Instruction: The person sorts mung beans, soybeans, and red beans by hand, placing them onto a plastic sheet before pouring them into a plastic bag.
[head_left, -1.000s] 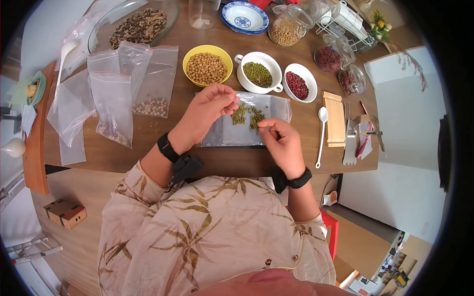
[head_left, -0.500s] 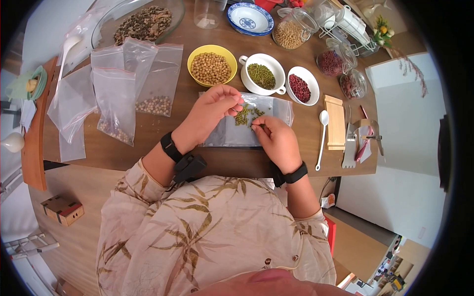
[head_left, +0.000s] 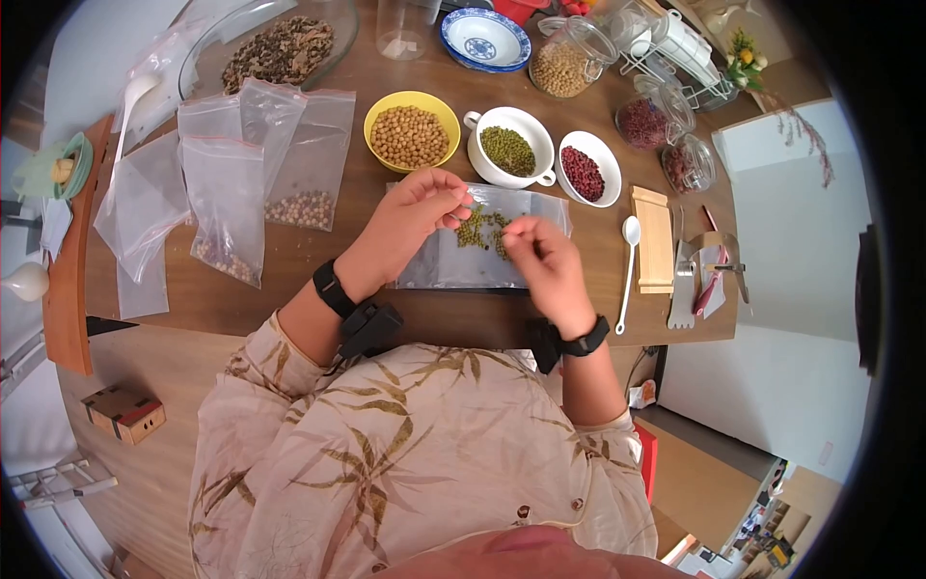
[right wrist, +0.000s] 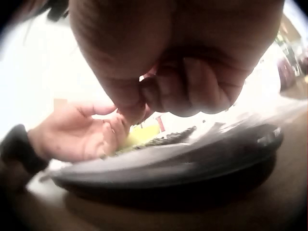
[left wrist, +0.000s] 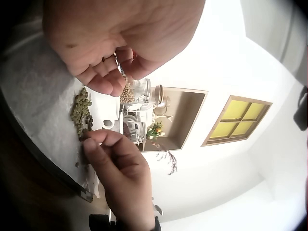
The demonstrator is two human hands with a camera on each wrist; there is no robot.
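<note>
Green mung beans (head_left: 471, 230) lie in a loose patch on a flat clear plastic zip bag (head_left: 424, 261) before the person. The right hand (head_left: 548, 265) is at the right edge of the patch, its thumb and index finger pinched together at a small dark mung bean (left wrist: 85, 139) in the left wrist view. Just left of and above the patch hovers the left hand (head_left: 415, 217), fingers bent inward and thumb near the fingertips. Whether it holds something small, I cannot tell. A white two-handled bowl (head_left: 476, 159) of mung beans stands behind the bag.
A yellow bowl (head_left: 369, 121) of chickpeas and a white bowl (head_left: 606, 154) of red beans flank the mung bean bowl. Zip bags (head_left: 224, 169) with some beans lie left. A white spoon (head_left: 628, 265), wooden board (head_left: 653, 241) and scraper (head_left: 683, 289) lie right. Glass jars (head_left: 588, 48) stand behind.
The right hand moved in over the beans, then drew back slightly to the right. The beans on its side have shifted a little. The left hand stays nearly in place.
</note>
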